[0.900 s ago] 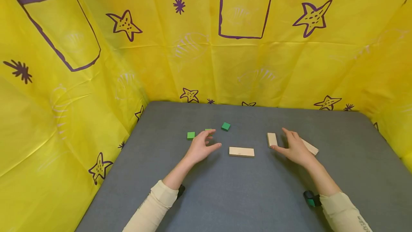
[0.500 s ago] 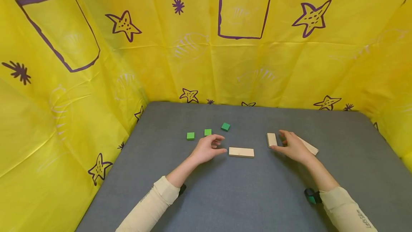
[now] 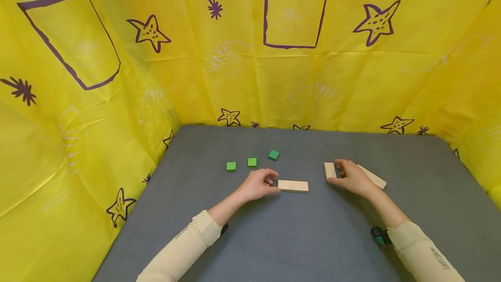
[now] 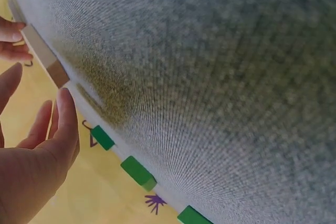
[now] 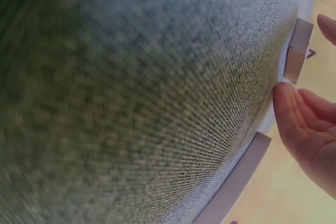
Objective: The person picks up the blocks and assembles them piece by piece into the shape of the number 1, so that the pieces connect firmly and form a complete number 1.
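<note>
Wooden plank [image 3: 293,186] lies flat on the grey table [image 3: 297,238], roughly midway between the two hands, long side running left to right. Left hand [image 3: 256,185] is at its left end: thumb near the front corner, fingers loosely curved near the back corner, a gap between thumb and fingers; nothing gripped, and contact with the wood cannot be confirmed. Left wrist view agrees, showing fingertips just beside the plank end. Right hand [image 3: 352,179] is at a second plank [image 3: 330,171], which lies with its length running away from the person. Thumb is at the near end of this plank, index finger by the far end; fingers curved and spread from the thumb, no closed grip seen, touch uncertain. Third plank [image 3: 373,177] lies slanted on the far right, its left part hidden behind the right hand. Beyond the left hand, three green tiles in a loose, spaced row: left tile [image 3: 231,166] and centre tile [image 3: 252,162] light green, right tile [image 3: 273,155] darker and turned at an angle. Both forearms wear pale sleeves [image 3: 184,247]; a dark device [image 3: 379,235] shows beside the right cuff. Yellow cloth [image 3: 242,82] with purple starfish outlines surrounds the table's back and sides.
</note>
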{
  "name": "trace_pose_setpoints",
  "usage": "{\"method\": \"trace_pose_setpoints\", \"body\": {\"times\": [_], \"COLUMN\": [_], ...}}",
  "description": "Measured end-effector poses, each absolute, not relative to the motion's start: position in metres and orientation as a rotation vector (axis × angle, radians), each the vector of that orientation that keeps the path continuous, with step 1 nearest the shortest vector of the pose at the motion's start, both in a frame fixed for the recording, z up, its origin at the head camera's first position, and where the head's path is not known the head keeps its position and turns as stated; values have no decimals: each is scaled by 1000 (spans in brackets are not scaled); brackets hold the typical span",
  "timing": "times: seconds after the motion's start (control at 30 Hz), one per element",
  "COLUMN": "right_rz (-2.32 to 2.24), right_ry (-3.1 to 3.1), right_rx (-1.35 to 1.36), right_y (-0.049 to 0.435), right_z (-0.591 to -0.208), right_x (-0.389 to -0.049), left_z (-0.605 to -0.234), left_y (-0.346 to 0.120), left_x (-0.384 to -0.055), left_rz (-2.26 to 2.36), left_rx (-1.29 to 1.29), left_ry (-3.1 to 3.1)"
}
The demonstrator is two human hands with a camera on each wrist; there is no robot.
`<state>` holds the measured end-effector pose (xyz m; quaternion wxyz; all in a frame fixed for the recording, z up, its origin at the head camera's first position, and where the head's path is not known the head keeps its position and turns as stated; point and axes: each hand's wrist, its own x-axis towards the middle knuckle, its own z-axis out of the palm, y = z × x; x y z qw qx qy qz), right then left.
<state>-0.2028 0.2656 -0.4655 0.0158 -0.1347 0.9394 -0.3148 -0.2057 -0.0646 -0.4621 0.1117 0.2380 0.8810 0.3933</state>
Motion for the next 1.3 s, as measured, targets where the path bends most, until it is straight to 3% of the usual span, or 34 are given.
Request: {"method": "trace_pose_setpoints", "body": {"times": [1.3], "right_rz": [-843], "right_ry": [3000], "right_rx": [-441], "right_y": [262], "right_z": [-466], "right_x": [-207], "left_z": [-473], "left_y": [-52], "left_x": [-216], "left_rz": [1001], "left_rx": [884], "left_ry": [2649]}}
